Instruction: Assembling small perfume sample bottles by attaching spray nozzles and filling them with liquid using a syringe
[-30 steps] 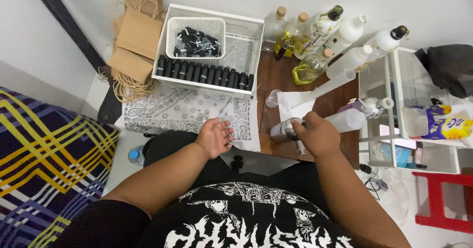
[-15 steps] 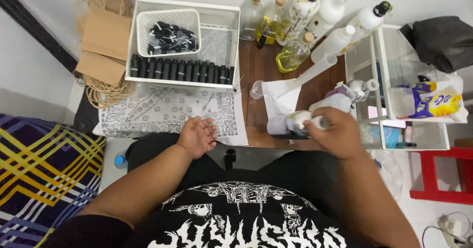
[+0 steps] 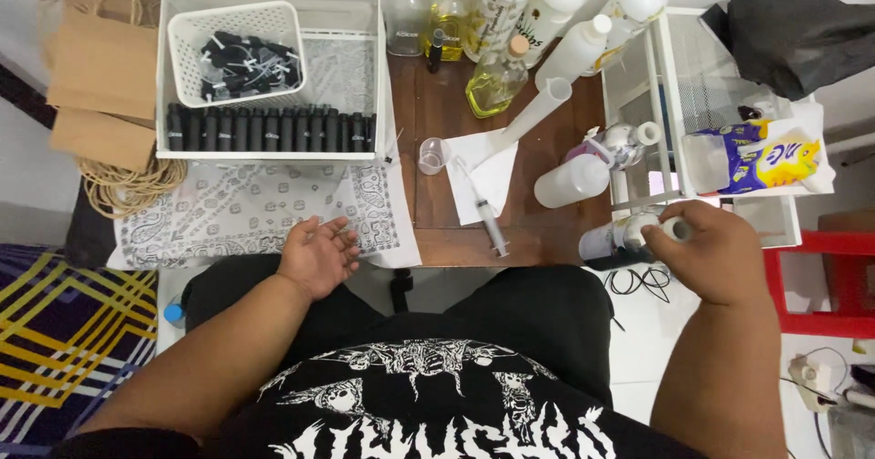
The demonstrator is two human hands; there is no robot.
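At lower right, the right hand [image 3: 715, 254] has its fingers curled tight round a white bottle [image 3: 612, 237] (lying sideways). Left hand [image 3: 319, 257] rests open, empty, on the patterned cloth [image 3: 228, 213] at centre-left.

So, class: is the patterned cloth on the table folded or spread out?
Spread out: the patterned cloth lies flat, its full print showing, under the white crate.

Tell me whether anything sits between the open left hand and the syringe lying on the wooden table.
Nothing visible does. The left hand rests open on the patterned cloth; the syringe lies to its right on the wooden table, with only cloth and bare wood between.
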